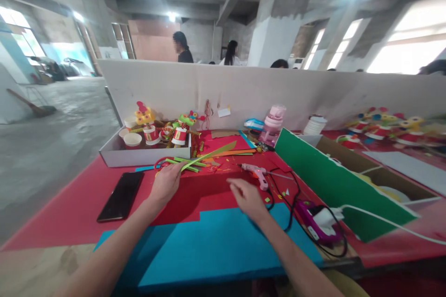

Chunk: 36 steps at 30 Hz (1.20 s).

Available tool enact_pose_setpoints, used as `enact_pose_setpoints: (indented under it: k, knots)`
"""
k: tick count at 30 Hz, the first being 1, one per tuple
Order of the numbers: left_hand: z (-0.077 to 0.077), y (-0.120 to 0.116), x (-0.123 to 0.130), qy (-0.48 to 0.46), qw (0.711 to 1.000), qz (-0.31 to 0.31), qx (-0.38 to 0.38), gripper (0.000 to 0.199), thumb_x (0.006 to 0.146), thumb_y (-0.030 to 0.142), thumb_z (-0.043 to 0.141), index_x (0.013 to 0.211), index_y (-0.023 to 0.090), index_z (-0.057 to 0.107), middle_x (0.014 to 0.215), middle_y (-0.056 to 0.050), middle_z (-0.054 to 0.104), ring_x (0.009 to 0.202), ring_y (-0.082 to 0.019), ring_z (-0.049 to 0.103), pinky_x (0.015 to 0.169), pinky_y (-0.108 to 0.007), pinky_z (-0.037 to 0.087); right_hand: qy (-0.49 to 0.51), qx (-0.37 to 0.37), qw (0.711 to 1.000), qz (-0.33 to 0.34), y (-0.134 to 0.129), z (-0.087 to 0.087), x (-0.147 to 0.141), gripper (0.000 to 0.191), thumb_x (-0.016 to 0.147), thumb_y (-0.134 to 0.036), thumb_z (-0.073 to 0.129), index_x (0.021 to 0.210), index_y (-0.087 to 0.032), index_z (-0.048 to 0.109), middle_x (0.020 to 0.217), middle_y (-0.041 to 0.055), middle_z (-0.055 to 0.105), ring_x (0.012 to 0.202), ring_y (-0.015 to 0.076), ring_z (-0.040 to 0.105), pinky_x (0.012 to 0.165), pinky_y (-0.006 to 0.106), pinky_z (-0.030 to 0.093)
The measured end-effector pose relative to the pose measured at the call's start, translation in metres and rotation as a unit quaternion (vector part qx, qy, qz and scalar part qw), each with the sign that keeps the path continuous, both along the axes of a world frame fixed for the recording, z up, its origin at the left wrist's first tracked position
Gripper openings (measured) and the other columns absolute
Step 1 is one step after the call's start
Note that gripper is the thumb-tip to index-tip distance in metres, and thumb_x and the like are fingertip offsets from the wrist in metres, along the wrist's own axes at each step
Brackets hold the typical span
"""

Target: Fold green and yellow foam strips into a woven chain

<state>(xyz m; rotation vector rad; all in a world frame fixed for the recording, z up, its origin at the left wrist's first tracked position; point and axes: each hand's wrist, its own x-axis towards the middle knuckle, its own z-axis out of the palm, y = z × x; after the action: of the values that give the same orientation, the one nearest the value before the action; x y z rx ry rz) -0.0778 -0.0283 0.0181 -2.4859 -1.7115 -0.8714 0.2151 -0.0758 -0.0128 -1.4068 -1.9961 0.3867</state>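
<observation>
My left hand (167, 183) is closed on one end of a long yellow-green paper strip (212, 152), which slants up to the right over the table. My right hand (246, 195) is raised above the red table cover, left of a pink hot glue gun (257, 174). Its fingers are curled in with the tips together, and whatever may be between them is too small to make out. Several green strips (190, 164) lie just beyond my left hand. An orange strip (240, 151) is on the table behind the held strip.
On the left lie a black phone (120, 196) and a white box (146, 156) with paper cups and animal-faced figures. A blue sheet (209, 246) covers the front. To the right are a purple power strip (315, 225), loose cables and a green-sided divided box (334, 181). A white partition (167, 85) stands behind.
</observation>
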Motion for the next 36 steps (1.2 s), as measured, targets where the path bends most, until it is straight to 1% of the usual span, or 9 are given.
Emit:
enact_pose_setpoints:
  k: [4,6,9,13,17,20,24,30,36]
  knots:
    - [0.001,-0.004,-0.005,0.014,1.0,0.012,-0.011,0.04,0.092,0.019,0.035,0.126,0.02,0.056,0.113,-0.009,0.067,0.105,-0.02,0.061,0.09,-0.031,0.047,-0.137,-0.076,0.962,0.222,-0.023,-0.007,-0.025,0.056,0.096,-0.051,0.032,0.144,-0.023,0.038,0.151,0.0042,0.037,0.14,0.0219,0.032,0.115,0.04,0.027]
    - [0.003,-0.005,-0.002,0.017,1.0,0.013,-0.02,0.041,0.091,0.017,0.034,0.126,0.021,0.056,0.115,-0.009,0.067,0.107,-0.02,0.06,0.092,-0.032,0.047,-0.194,-0.076,0.961,0.184,-0.007,-0.005,-0.034,0.063,0.093,-0.053,0.037,0.146,-0.018,0.035,0.153,0.0083,0.032,0.142,0.0249,0.029,0.116,0.042,0.023]
    - [0.007,-0.008,0.002,0.025,0.999,-0.003,-0.02,0.042,0.091,0.016,0.034,0.127,0.022,0.056,0.117,-0.008,0.067,0.11,-0.02,0.059,0.095,-0.032,0.046,-0.221,-0.051,0.974,-0.01,0.025,0.009,-0.033,0.048,0.095,-0.039,0.039,0.135,-0.015,0.05,0.142,0.0149,0.048,0.133,0.028,0.043,0.109,0.042,0.03]
    - [0.001,-0.02,0.0,0.056,0.998,-0.032,0.012,0.041,0.092,0.016,0.035,0.126,0.021,0.058,0.12,-0.009,0.065,0.112,-0.021,0.058,0.098,-0.036,0.044,-0.231,-0.025,0.965,-0.123,0.016,0.029,-0.015,0.044,0.097,-0.033,0.03,0.089,-0.015,0.07,0.092,0.0153,0.071,0.087,0.0239,0.067,0.076,0.033,0.046]
    - [-0.025,-0.039,-0.001,0.119,0.989,-0.089,0.013,0.04,0.091,0.014,0.038,0.124,0.019,0.059,0.125,-0.011,0.063,0.115,-0.024,0.057,0.098,-0.04,0.043,-0.137,0.097,0.984,-0.06,-0.029,0.033,-0.013,0.04,0.096,-0.041,0.039,0.073,-0.02,0.064,0.071,0.0056,0.065,0.066,0.0161,0.06,0.064,0.026,0.043]
    - [-0.041,-0.049,0.005,0.155,0.98,-0.124,-0.016,0.037,0.09,0.016,0.042,0.124,0.02,0.059,0.129,-0.013,0.06,0.12,-0.027,0.053,0.097,-0.043,0.043,-0.101,0.156,0.981,0.061,-0.036,0.027,-0.026,0.026,0.093,-0.039,0.048,0.099,-0.02,0.065,0.099,0.0095,0.067,0.095,0.0211,0.06,0.084,0.032,0.046]
    - [-0.042,-0.05,0.017,0.185,0.973,-0.131,-0.042,0.036,0.091,0.019,0.045,0.124,0.021,0.059,0.129,-0.012,0.06,0.122,-0.027,0.052,0.097,-0.043,0.043,-0.149,0.097,0.967,0.184,-0.006,0.01,-0.044,0.055,0.083,-0.048,0.061,0.13,-0.021,0.053,0.129,0.0111,0.059,0.12,0.0272,0.051,0.104,0.044,0.038]
    - [-0.033,-0.043,0.02,0.175,0.973,-0.145,-0.046,0.034,0.093,0.022,0.042,0.121,0.02,0.061,0.123,-0.012,0.063,0.117,-0.025,0.056,0.096,-0.041,0.045,-0.176,0.034,0.971,0.16,0.025,-0.011,-0.043,0.04,0.085,-0.021,0.053,0.125,-0.019,0.06,0.128,0.0091,0.061,0.119,0.023,0.053,0.104,0.039,0.039]
    - [-0.026,-0.036,0.007,0.127,0.975,-0.153,-0.1,0.035,0.093,0.021,0.037,0.117,0.021,0.063,0.116,-0.01,0.067,0.111,-0.021,0.059,0.096,-0.034,0.045,-0.183,-0.03,0.977,0.103,0.042,0.003,-0.01,0.037,0.078,-0.01,0.047,0.102,-0.023,0.073,0.108,0.0053,0.072,0.102,0.0219,0.063,0.091,0.034,0.045]
